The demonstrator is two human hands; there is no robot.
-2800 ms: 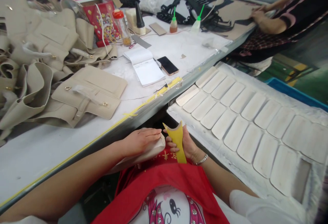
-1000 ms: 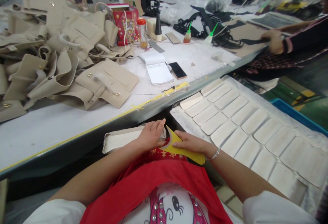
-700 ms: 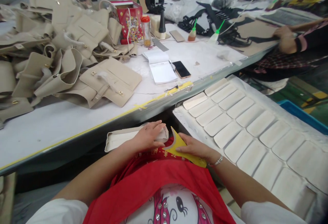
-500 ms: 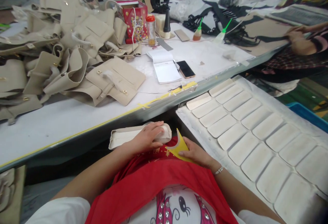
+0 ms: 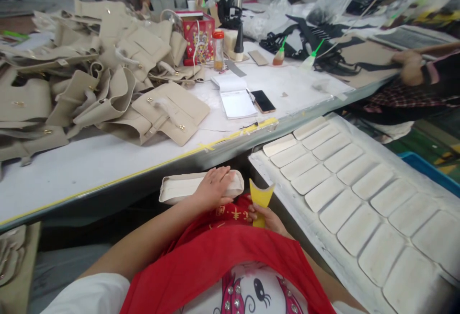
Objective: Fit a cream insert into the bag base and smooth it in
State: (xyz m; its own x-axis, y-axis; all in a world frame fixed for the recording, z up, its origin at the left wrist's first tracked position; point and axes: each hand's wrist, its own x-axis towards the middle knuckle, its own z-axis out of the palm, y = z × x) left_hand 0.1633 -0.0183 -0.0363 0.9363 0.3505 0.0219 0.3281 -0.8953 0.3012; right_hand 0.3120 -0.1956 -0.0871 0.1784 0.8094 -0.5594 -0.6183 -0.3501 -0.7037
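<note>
Across my lap, by the table edge, lies a long off-white bag panel with a raised rim. My left hand lies over its right end, fingers across the top and thumb at the near side, holding it. In my right hand is a yellow plastic scraper with a concave top edge. It stands upright just right of the panel, apart from it. The hand's fingers wrap round its lower part.
A white board with rows of off-white rounded panels lies at right. On the table are beige bags, a notepad, a phone and glue bottles. A co-worker's hand is at far right.
My right hand has turned the yellow scraper from tilted to upright, with its concave edge now facing up. The left hand stays on the panel. The view has shifted slightly.
</note>
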